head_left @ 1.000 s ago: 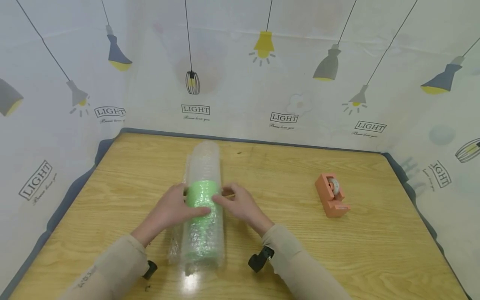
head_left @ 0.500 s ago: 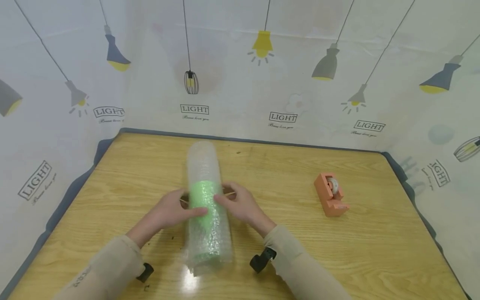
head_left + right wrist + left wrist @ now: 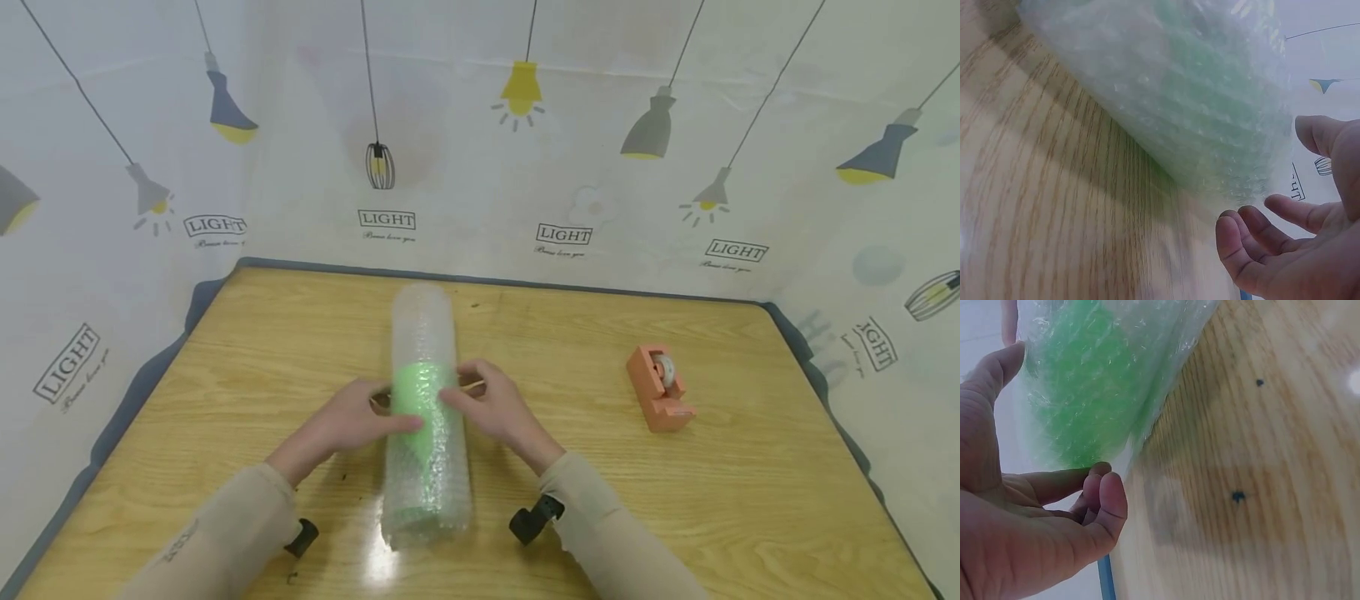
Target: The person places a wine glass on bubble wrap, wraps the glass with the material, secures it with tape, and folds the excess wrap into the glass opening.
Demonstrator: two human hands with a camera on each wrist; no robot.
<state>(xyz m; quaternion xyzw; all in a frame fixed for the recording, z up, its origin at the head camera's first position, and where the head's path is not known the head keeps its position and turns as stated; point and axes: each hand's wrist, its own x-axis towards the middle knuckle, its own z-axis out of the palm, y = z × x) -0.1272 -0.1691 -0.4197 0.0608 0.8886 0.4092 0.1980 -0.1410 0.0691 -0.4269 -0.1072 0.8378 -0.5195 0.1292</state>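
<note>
A long roll of clear bubble wrap [image 3: 423, 325] lies lengthwise on the table, with something bright green [image 3: 417, 390] showing through its layers. My left hand [image 3: 352, 417] holds the roll's left side, thumb laid across the top and fingers low at the side. From the right, my right hand [image 3: 491, 404] holds it the same way, its thumb near the green part. In the left wrist view, fingertips [image 3: 1102, 467] sit right at the wrap's lower edge. The right wrist view has curled fingers [image 3: 1254, 228] close under the bubble wrap.
An orange tape dispenser [image 3: 660, 388] with a roll of tape stands at the right of the wooden table [image 3: 562, 500]. Cloth printed with lamps [image 3: 480, 200] hangs round the back and sides. Small dark specks [image 3: 1239, 497] mark the tabletop.
The loose flap of bubble wrap at the left has gone round the roll. The roll has turned and shifted slightly right, with both hands following it.
</note>
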